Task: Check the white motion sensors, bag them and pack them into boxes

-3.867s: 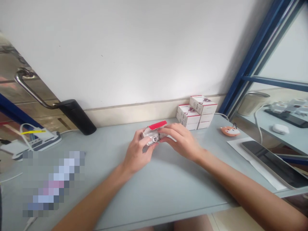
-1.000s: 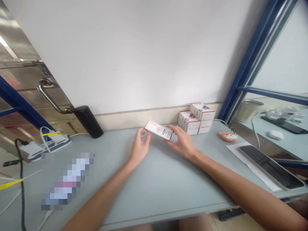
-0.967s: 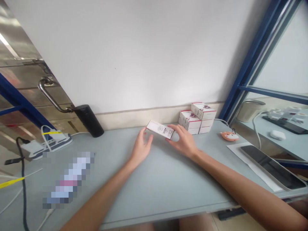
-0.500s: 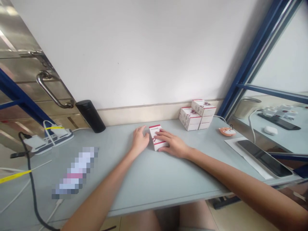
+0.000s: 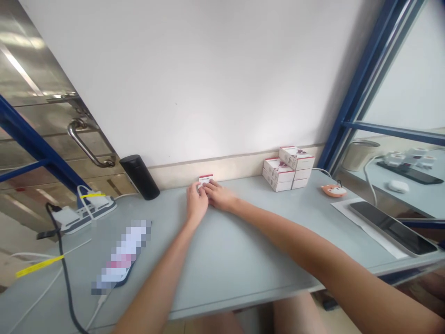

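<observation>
A small white box with a red edge (image 5: 206, 178) is near the back of the grey table (image 5: 243, 260), close to the wall. Both hands surround it, so only its top end shows. My left hand (image 5: 197, 202) is closed against its left side. From the right, my right hand (image 5: 219, 195) grips the box with fingers laid over its face. To the right, several similar white boxes (image 5: 278, 175) stand stacked against the wall.
At the back left stands a black cylinder (image 5: 140, 177), with a power strip (image 5: 90, 215) and cables beside it. A blurred-out phone-like object (image 5: 121, 257) lies front left. On the right are an orange animal-shaped item (image 5: 333, 190) and a dark-screened phone (image 5: 392, 227) on white paper.
The box has moved left and back toward the wall with my right hand. My left hand has gone from open beside it to closing on its left side. The view has shifted slightly.
</observation>
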### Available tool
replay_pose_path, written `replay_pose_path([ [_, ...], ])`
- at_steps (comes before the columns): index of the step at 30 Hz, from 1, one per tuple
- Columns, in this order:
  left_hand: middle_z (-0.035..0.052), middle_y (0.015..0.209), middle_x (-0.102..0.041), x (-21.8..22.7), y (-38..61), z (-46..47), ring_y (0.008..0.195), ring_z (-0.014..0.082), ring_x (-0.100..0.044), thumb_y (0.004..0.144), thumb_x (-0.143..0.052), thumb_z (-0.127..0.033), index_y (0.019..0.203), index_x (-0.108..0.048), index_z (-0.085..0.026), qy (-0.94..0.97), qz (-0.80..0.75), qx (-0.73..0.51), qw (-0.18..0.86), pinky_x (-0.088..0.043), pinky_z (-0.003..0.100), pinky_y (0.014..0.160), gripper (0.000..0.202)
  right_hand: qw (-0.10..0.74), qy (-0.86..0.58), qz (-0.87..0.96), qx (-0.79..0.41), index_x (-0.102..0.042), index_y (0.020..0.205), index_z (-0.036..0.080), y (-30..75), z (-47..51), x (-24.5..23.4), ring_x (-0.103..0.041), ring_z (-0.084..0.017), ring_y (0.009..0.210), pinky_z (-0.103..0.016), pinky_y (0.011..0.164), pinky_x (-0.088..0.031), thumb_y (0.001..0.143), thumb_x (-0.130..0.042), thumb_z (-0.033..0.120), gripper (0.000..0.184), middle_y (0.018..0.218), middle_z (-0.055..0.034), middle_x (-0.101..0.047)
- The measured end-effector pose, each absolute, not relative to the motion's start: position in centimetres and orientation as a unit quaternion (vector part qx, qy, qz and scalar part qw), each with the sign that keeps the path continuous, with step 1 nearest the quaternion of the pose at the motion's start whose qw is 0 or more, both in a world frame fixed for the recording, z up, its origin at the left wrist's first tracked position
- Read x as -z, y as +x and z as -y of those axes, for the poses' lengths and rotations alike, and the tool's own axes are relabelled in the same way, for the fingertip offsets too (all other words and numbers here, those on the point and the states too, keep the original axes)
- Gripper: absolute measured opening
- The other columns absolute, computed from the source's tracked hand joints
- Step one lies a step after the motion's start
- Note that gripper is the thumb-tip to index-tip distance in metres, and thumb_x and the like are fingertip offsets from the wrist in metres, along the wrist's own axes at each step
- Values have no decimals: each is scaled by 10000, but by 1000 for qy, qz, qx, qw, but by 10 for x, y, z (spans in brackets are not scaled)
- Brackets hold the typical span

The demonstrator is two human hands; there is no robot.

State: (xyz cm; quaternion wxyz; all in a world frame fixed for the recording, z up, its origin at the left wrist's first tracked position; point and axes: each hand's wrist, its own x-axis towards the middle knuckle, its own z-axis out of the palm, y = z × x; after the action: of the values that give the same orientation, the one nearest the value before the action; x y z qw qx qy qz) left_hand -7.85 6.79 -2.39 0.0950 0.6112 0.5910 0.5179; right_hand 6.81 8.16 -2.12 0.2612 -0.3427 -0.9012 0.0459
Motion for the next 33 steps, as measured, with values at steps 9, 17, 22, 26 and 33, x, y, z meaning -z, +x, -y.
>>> replay_pose_path([
  [9,121,1293,-544,29,-75,-58,1124,240,-661,994,-465,-208,1305,-662,-253,696,-562,-436,100,-509,452,1109,371,242,-348,905,-37,-417,1604,270,124,-75,11,-286,-377,1593,-596,1269,-299,847,-831,441,879,1728,-145,-295],
  [17,139,1295,-502,21,-67,-48,1285,346,-561,950,-476,-154,1218,-730,-257,713,-558,-422,53,-413,598,1172,383,271,-525,776,220,-572,1456,103,260,-45,12,-339,-358,1572,-576,1296,-256,973,-476,82,493,1623,-217,-460],
  [22,118,1332,-551,4,-53,-30,1370,333,-485,964,-496,-136,1080,-735,-252,746,-479,-458,-72,-391,535,1191,289,286,-529,772,206,-551,1490,164,287,-47,17,-484,-333,1459,-526,1231,-378,955,-475,71,548,1592,-175,-501],
  [26,95,1236,-600,2,-35,-12,1194,272,-587,972,-518,-94,1008,-717,-238,780,-401,-467,-110,-496,443,1025,248,297,-564,742,208,-543,1504,167,293,-50,15,-475,-368,1457,-544,1229,-370,928,-588,130,579,1564,-202,-515],
  [33,28,987,-640,1,-18,5,924,143,-642,938,-478,42,893,-659,-209,831,-295,-471,-31,-505,284,842,313,316,-551,744,209,-635,1422,188,299,-54,18,-567,-314,1416,-493,1210,-431,977,-548,129,457,1507,-143,-617],
])
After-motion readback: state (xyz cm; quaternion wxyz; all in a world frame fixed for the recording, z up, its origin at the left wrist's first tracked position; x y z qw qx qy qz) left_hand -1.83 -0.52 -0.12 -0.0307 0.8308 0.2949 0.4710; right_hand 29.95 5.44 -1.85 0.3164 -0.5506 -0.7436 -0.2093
